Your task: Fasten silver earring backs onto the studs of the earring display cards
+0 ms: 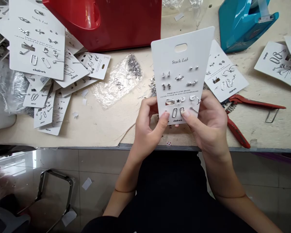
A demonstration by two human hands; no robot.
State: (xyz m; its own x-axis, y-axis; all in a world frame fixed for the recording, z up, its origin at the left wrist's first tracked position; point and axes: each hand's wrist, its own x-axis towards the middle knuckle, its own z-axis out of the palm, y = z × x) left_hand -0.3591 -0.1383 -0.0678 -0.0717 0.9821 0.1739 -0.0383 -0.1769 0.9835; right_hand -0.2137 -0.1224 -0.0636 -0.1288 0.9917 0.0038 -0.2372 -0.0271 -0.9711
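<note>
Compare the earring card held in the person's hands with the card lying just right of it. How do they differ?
The held card is raised between the left hand and right hand, while the lying card rests flat on the table. The held card shows almost whole, while the lying card is partly hidden behind it. Both are white Claire's cards carrying silver-toned earrings.

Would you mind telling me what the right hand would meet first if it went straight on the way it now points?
The right hand already holds the Stack Lab earring card; past that, it would probably meet the loose Claire's earring card lying on the workbench, though depth is unclear.
</note>
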